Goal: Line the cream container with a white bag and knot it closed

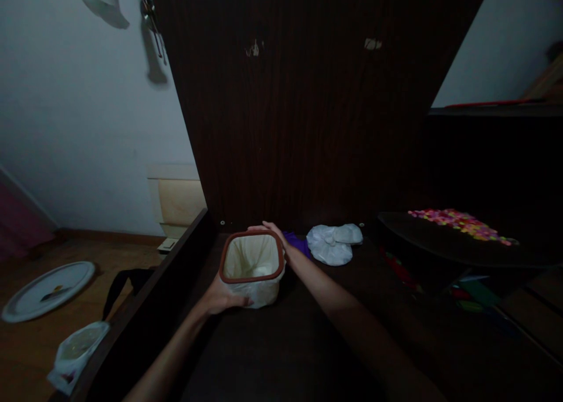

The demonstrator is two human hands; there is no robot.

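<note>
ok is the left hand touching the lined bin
Touching. The head view shows the left hand against the lined bin, its thumb lying across the white liner.

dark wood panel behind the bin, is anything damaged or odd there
Yes: the dark wood panel has pale, ragged patches high up, which look like chipped finish or torn-off residue against the otherwise dark surface. The lined bin shows no obvious damage.

The white-lined bin (259,289) with a brown rim stands upright, its top open.
</note>
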